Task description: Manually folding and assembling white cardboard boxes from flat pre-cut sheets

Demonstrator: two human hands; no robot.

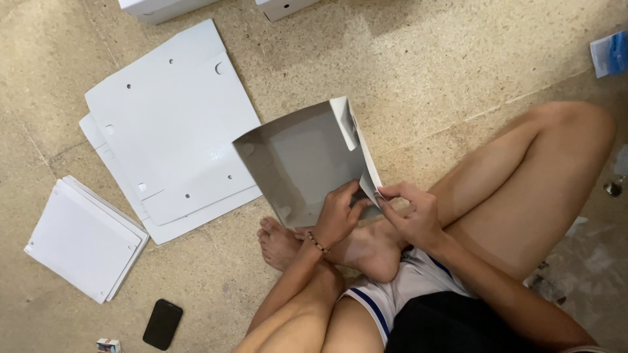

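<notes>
Speckled floor (pixel 458 59) — grey half-folded box (pixel 297 160) | both hands (pixel 337 216) apparently pinching its flap (pixel 369 189)

left hand (pixel 339 219): lower centre of frame, fingers curled, thumb pinching, beaded band at wrist | right hand (pixel 412 212): just beside it, fingertips pinched | forearms converge from bottom edge | legs crossed

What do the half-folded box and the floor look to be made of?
Half-folded box, held by both hands: seemingly thin white cardboard, smooth and matte inside, given its sharp creases and bent flaps. Floor: likely speckled beige terrazzo or concrete, dull and somewhat stained.
</notes>
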